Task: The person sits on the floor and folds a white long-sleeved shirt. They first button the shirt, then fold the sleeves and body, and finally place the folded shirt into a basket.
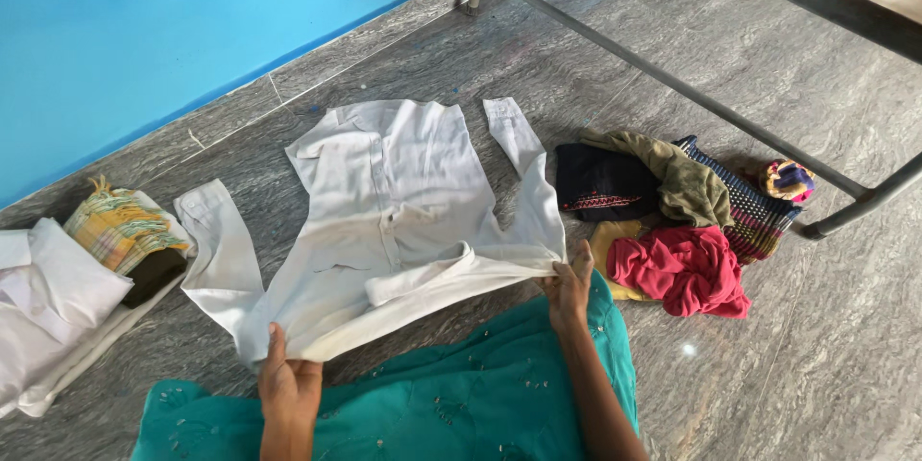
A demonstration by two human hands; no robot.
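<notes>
Both hands, left hand (288,386) and right hand (569,286), are pinching closed on one white shirt (403,202) (hem edge); right of it one mixed clothes heap (687,221) is lying, left one folded stack (67,298).

Both hands, the left hand (288,386) and the right hand (569,286), are bare, with no rings, bangles or watch showing. The forearms are bare too, no sleeves reaching them. Beneath the forearms spreads a teal garment (461,394), loose and softly creased, dotted with small silvery sequin-like ornaments scattered across the cloth.
</notes>
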